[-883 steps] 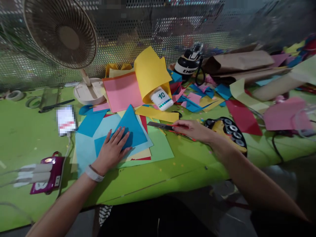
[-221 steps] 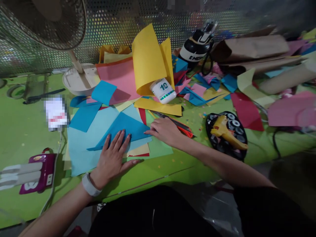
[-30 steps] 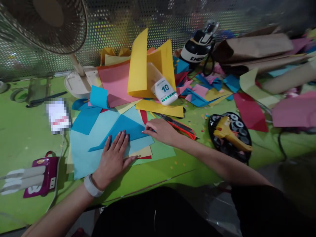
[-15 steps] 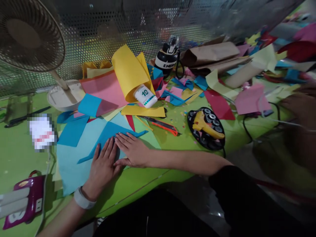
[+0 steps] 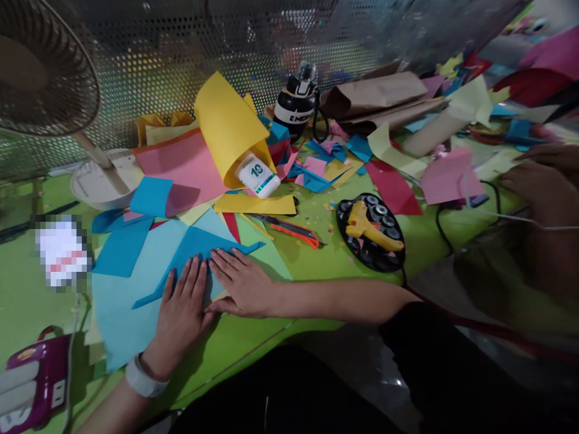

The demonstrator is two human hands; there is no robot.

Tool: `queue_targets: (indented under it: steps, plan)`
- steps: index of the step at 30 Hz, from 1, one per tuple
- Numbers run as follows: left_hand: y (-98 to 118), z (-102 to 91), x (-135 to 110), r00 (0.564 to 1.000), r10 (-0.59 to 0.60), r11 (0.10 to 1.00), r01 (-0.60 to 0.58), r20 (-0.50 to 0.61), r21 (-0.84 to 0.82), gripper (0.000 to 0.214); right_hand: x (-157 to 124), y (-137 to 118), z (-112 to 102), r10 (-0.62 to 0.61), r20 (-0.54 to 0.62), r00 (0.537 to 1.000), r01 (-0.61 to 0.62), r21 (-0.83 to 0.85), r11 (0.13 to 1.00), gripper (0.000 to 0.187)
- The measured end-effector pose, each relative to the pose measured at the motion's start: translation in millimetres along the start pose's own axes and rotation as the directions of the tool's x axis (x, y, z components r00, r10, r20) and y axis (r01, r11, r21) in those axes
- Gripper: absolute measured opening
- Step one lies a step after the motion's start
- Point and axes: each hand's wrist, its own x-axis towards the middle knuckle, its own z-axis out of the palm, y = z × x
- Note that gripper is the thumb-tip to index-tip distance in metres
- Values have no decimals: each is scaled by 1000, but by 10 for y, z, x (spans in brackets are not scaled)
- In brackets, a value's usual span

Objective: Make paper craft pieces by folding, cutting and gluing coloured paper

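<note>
My left hand (image 5: 183, 307), with a pale band at the wrist, lies flat with its fingers stretched over the near edge of a blue sheet of paper (image 5: 192, 241). Beside it, my right hand (image 5: 242, 280) presses flat on the same edge, its thumb reaching toward the left hand. The blue paper has a narrow folded strip along its near side, partly hidden under my fingers. Beneath it spreads a larger light blue sheet (image 5: 122, 313). An orange utility knife (image 5: 294, 232) rests just beyond my right hand.
A yellow glue gun (image 5: 371, 229) lies on a black round tray (image 5: 362, 256) at right. Behind stand a white tub (image 5: 259, 176), a black bottle (image 5: 294, 108) and a fan (image 5: 43, 66). A purple power strip (image 5: 43, 374) sits at left. Another person's hands (image 5: 543, 181) are at far right.
The camera view has shifted slightly, moving the scene a little leftward. Both hands stay flat on the blue paper, with hardly any change in their pose.
</note>
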Motion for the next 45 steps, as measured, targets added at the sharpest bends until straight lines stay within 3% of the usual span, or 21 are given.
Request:
queue_targets:
  steps: [8, 20, 26, 33, 39, 42, 45]
  plan:
    - [-4, -12, 6, 999, -16, 1000, 16, 40, 13, 84, -70, -3, -38, -5, 11, 1000, 5, 4, 1000, 93]
    - [65, -31, 46, 997, -65, 998, 65, 41, 8, 77, -92, -12, -50, -24, 70, 997, 25, -19, 999, 104]
    - [95, -50, 67, 995, -74, 997, 74, 71, 2, 77, -154, 29, -89, 43, 80, 996, -38, -66, 997, 107]
    - [112, -81, 77, 995, -84, 996, 85, 61, -11, 77, -429, 245, -122, 158, 56, 986, -153, -79, 985, 103]
    - [122, -80, 60, 992, -107, 994, 107, 61, -6, 77, -511, 312, -301, 203, 86, 975, -197, -81, 977, 94]
    - [124, -73, 33, 991, -108, 994, 108, 75, 6, 75, -347, 227, -333, 110, 43, 993, -107, -62, 992, 89]
    - [132, -73, 7, 990, -97, 995, 96, 100, 17, 74, -163, 129, -229, -40, 64, 997, 39, 7, 999, 87]
